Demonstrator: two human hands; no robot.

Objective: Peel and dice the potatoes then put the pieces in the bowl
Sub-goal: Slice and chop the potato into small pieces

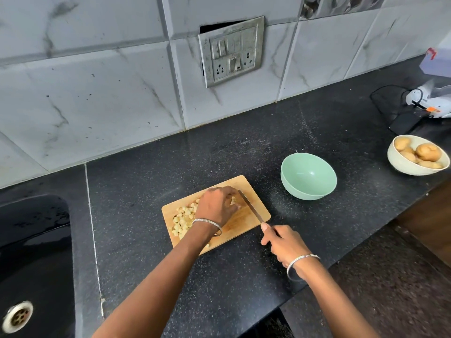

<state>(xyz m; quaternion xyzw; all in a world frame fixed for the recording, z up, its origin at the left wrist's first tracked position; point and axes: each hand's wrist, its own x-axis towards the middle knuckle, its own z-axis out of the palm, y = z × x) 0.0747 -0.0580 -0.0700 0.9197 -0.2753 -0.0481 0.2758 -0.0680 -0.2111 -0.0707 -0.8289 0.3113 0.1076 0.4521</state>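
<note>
Wooden board (pixel 257 202): left hand (pixel 216 207) arched, grip curled over potato (pixel 233 200); right hand (pixel 284 242) low, grip clenching knife (pixel 251 208).

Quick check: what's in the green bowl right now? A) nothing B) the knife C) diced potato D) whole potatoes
A: the green bowl shows a bare inside. The diced pieces lie on the cutting board, and the whole potatoes sit in the white bowl.
</note>
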